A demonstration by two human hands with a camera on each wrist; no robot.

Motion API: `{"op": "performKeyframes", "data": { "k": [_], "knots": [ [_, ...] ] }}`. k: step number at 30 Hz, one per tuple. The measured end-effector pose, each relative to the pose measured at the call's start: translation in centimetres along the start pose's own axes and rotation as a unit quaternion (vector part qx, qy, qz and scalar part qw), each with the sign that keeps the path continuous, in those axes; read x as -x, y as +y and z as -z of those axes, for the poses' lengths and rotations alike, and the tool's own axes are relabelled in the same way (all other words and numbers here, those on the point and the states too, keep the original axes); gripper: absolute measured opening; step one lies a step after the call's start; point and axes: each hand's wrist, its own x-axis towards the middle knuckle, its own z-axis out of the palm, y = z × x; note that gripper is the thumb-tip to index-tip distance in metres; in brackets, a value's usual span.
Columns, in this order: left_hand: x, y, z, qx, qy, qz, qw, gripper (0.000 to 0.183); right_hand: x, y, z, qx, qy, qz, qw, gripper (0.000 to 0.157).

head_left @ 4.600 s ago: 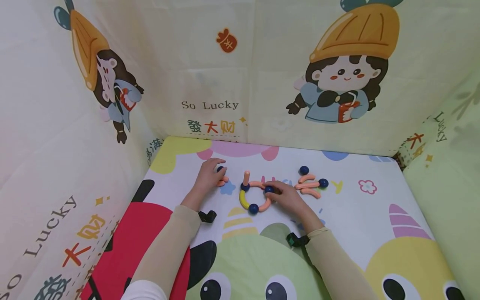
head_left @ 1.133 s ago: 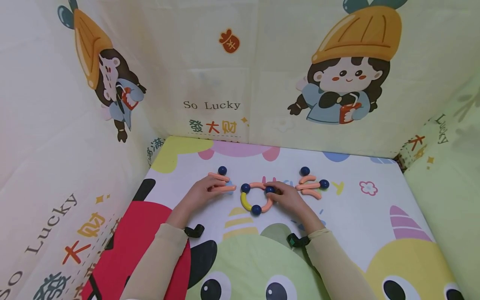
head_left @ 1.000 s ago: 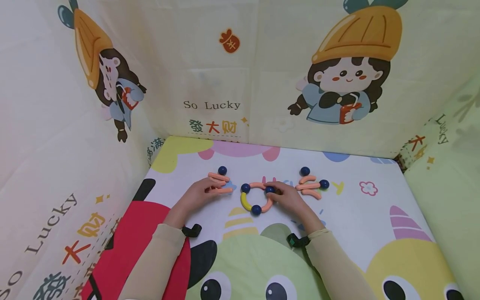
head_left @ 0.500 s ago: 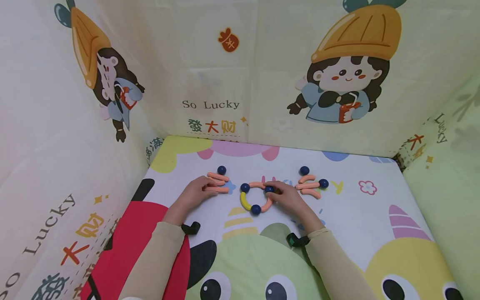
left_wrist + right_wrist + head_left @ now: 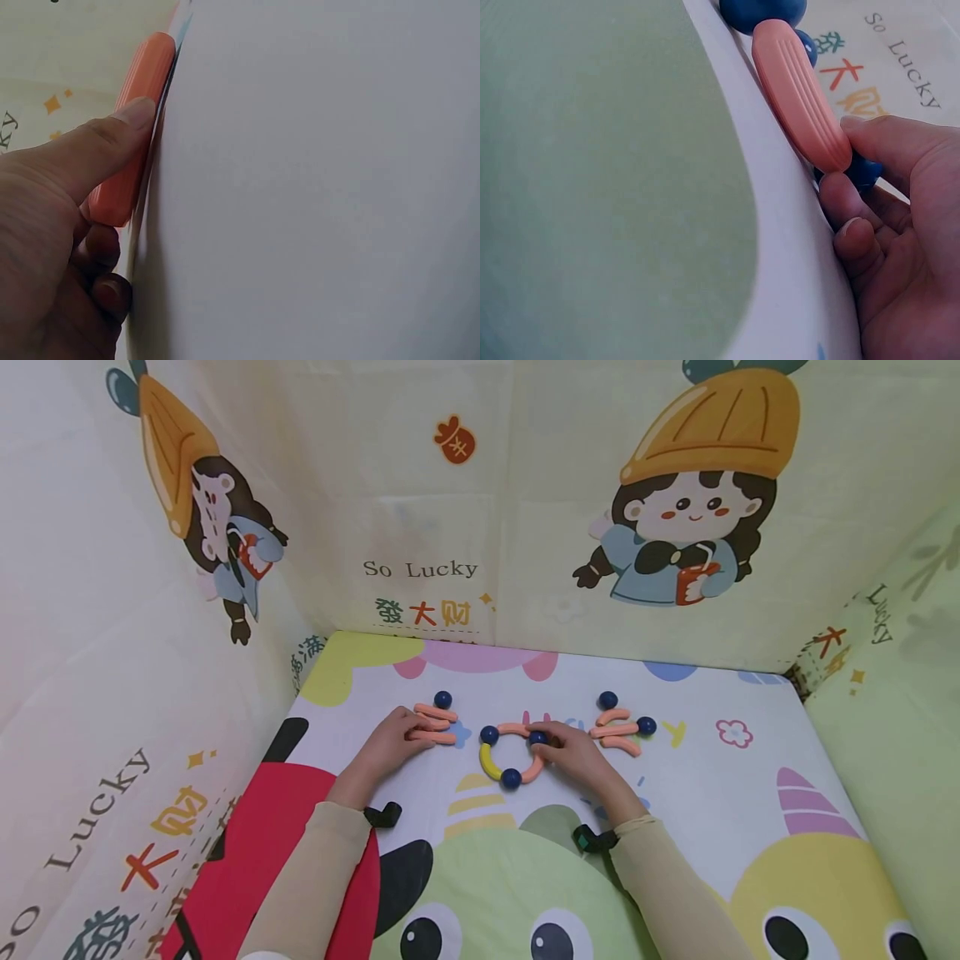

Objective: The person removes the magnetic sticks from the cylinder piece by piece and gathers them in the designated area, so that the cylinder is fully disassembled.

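A ring of magnetic building pieces lies mid-table in the head view. It has a yellow curved rod [image 5: 489, 762], pink curved rods [image 5: 533, 770] and blue balls [image 5: 511, 779]. My right hand [image 5: 577, 758] pinches the ring's right-hand blue ball [image 5: 537, 739], close to the end of a pink curved rod [image 5: 802, 97]. At the left, my left hand [image 5: 385, 747] holds a straight pink rod [image 5: 135, 150], thumb on its ribbed side, low at the table. Just behind it lie more pink rods [image 5: 436, 712] and a loose blue ball [image 5: 443, 700].
Right of the ring lies another group of pink rods [image 5: 613, 732] with blue balls [image 5: 647, 727]. A cartoon-printed cloth [image 5: 697, 793] covers the table. Printed fabric walls [image 5: 540, 527] stand behind it and at both sides.
A pink rod stood upright on the ring's left ball earliest; that ball is now bare. My left hand has since carried a pink rod leftward beside the other rods. My right hand stays put.
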Motion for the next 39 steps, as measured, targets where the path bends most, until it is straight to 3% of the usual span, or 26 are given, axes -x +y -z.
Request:
{"op": "performKeyframes", "data": {
  "k": [16,21,26,30,34,39],
  "knots": [
    [-0.2,0.2,-0.1,-0.025,0.011,0.006,0.9996,0.043,-0.3,-0.2,0.2,-0.037,-0.016,-0.028,0.999,0.037],
    [-0.1,0.4,0.0,-0.031,0.020,0.004,0.9993,0.043,-0.5,-0.1,0.3,-0.017,-0.015,-0.025,0.999,0.036],
    [0.4,1.2,-0.1,-0.040,0.040,-0.023,0.9981,0.039,-0.5,-0.1,0.3,-0.019,-0.014,-0.027,0.999,0.035],
    [0.5,2.2,-0.4,-0.034,0.059,-0.074,0.9949,0.030,-0.5,-0.1,0.3,-0.022,-0.012,-0.024,0.999,0.035],
    [0.7,3.7,-1.3,-0.004,0.041,-0.115,0.9925,0.027,-0.3,-0.2,0.3,-0.006,-0.005,-0.014,1.000,0.036],
    [1.4,5.3,-3.1,0.002,-0.008,-0.114,0.9935,0.029,0.3,-0.3,0.3,0.007,-0.001,0.011,1.000,0.043]
  ]
}}
